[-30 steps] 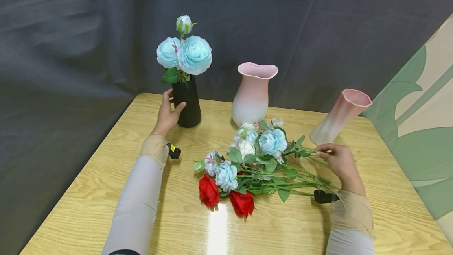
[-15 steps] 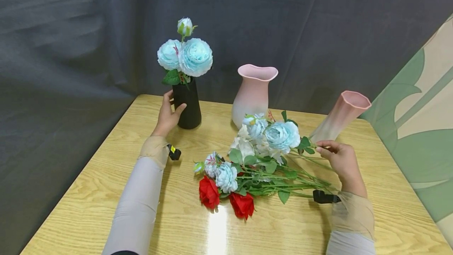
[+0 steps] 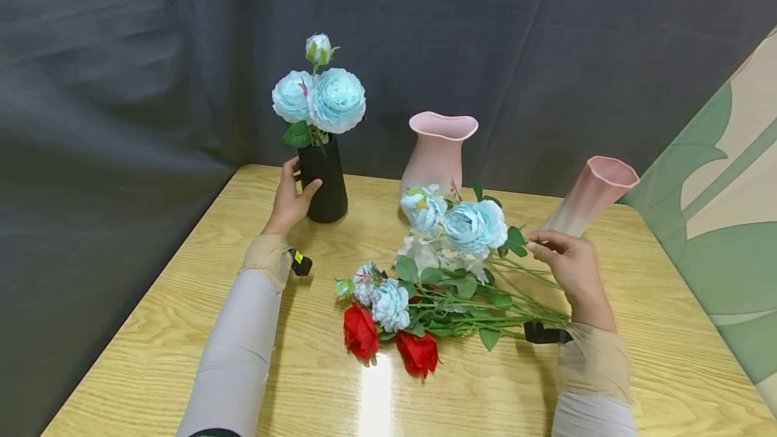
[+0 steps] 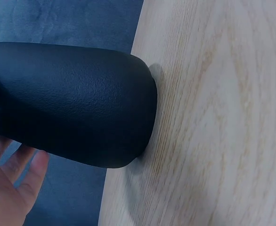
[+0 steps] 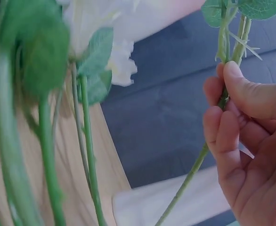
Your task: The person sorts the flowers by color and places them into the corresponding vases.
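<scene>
At the table's back left stands a black vase [image 3: 326, 186] bearing a pale blue peony spray [image 3: 337, 100]. My left hand [image 3: 288, 202] grips the vase, thumb on the near side; in the left wrist view fingers [image 4: 34, 176] touch its wall. My right hand [image 3: 573, 272] pinches the stem [image 5: 189, 178] of another blue peony spray [image 3: 475, 226] between thumb and fingertips. That spray's blooms are raised above white flowers [image 3: 419, 255] and partly hide the pink-and-white vase [image 3: 436, 160] behind.
Red roses [image 3: 361, 331] and another blue peony [image 3: 390, 305] lie on the wooden table [image 3: 303, 369], their green stems pointing right. A slanted pink vase [image 3: 591, 194] stands back right, behind my right hand. A dark curtain [image 3: 516, 52] hangs behind the table.
My right hand has lifted the blue peony spray off the pile, then shifted it slightly left. My left hand stays on the black vase.
</scene>
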Available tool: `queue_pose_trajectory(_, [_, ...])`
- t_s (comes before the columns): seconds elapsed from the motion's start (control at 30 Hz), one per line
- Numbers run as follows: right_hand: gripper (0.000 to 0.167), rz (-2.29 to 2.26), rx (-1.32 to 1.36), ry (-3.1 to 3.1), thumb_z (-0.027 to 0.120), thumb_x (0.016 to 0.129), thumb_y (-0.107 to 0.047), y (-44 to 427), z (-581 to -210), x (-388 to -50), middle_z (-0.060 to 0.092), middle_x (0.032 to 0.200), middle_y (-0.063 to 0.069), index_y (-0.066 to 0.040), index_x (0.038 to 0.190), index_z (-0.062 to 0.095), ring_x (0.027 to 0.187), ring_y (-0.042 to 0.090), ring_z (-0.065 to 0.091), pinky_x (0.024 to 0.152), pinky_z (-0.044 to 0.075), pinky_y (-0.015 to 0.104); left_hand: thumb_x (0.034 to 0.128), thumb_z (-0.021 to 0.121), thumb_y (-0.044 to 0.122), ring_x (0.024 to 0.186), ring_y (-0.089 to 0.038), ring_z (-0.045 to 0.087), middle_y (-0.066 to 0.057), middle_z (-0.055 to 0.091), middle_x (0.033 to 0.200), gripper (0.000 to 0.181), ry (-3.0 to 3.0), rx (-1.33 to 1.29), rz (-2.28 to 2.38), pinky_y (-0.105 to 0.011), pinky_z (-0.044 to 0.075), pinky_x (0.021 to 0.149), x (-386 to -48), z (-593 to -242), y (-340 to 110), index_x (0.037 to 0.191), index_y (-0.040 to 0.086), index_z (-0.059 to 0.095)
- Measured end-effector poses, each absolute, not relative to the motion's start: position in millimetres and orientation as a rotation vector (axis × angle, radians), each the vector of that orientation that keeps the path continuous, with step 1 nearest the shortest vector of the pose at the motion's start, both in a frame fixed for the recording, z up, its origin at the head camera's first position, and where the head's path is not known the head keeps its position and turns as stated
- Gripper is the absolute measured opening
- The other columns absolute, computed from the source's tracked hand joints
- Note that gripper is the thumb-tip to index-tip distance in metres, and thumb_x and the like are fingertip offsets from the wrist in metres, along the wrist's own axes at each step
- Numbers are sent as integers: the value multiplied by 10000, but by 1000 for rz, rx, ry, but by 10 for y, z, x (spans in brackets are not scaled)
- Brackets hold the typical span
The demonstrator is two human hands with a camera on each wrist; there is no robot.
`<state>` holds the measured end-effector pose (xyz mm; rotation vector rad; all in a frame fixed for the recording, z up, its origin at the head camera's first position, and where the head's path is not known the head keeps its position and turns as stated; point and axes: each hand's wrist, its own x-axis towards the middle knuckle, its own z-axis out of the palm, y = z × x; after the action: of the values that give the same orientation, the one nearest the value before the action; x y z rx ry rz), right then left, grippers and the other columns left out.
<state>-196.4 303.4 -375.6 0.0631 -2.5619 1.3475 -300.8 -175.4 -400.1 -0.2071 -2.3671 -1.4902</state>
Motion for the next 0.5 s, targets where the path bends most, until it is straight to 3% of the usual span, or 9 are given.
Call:
queue_pose_trajectory(0.3, [163, 1559, 169, -2468, 653, 930, -12, 2802, -3717, -2057, 630, 849, -283, 3, 1074, 728, 748, -25, 591, 688, 545, 165, 998, 566, 263, 1423, -375, 350, -253, 331, 1511, 672, -2353, -223, -1487, -477, 296, 1201, -3013, -3993, -1758, 1507, -8, 221])
queue_pose_trajectory(0.5, [210, 1613, 201, -2463, 635, 934, -6, 2661, -3693, -2082, 636, 889, -289, 53, 1124, 702, 778, -15, 604, 699, 543, 160, 1001, 567, 247, 1418, -378, 356, -251, 329, 1513, 662, -2349, -225, -1489, -476, 302, 1196, -2994, -4001, -1757, 1506, -10, 224])
